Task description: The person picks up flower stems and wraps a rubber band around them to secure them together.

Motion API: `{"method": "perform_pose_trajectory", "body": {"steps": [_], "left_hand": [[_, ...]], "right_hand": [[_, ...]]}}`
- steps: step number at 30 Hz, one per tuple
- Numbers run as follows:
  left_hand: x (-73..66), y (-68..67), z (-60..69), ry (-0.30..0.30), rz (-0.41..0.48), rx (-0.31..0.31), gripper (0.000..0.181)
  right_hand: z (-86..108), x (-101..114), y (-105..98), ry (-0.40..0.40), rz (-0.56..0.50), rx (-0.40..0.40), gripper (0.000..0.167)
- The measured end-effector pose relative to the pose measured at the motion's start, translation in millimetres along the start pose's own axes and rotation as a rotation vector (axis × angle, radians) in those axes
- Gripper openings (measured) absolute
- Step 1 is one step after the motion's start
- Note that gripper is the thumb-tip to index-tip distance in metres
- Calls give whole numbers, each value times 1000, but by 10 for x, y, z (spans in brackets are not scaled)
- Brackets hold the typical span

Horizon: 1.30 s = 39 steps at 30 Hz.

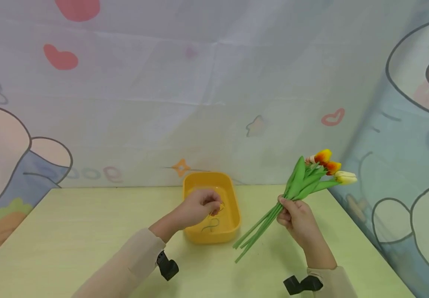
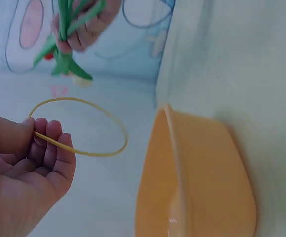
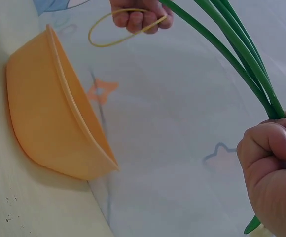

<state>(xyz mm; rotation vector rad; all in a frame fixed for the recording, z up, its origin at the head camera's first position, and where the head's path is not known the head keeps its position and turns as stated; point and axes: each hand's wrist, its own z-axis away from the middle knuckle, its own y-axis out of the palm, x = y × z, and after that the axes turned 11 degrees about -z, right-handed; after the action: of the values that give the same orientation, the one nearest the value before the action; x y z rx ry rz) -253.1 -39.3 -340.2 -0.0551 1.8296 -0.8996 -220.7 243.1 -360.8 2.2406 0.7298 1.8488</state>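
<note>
Between thumb and fingers, my left hand (image 1: 201, 205) pinches a thin yellow rubber band (image 2: 93, 153), which hangs as an open loop above the yellow basin (image 1: 234, 207). To the right, my right hand (image 1: 299, 219) grips the green stems of a bunch of tulips (image 1: 303, 180). Two orange-yellow blooms and a pale yellow one point up and to the right; the stem ends slant down to the left. In the right wrist view the stems (image 3: 241, 49) fan out above the right hand, and the left hand with the band shows beyond them.
Inside the basin lies a thin greenish loop (image 1: 211, 224), perhaps another band. The basin stands on a pale yellow table (image 1: 106, 223) near its back edge. Behind the table hangs a printed cloth backdrop (image 1: 214, 82), which also covers the right side.
</note>
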Motion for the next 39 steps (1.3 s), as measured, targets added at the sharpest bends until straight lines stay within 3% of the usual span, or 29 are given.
{"method": "perform_pose_trajectory", "body": {"steps": [9,17,27,39], "left_hand": [[-313,49,307,80,38,83,9],[-495,39,476,107,69,139,8],[-633,71,514,120,53,154,8],[-722,51,436,135,80,165,9]], "right_hand": [[8,45,12,-19,-25,-16,32],[10,61,-2,-36,-49,29,32],[21,44,28,-25,-87,22,26],[8,-72,168,48,-91,116,25]]}}
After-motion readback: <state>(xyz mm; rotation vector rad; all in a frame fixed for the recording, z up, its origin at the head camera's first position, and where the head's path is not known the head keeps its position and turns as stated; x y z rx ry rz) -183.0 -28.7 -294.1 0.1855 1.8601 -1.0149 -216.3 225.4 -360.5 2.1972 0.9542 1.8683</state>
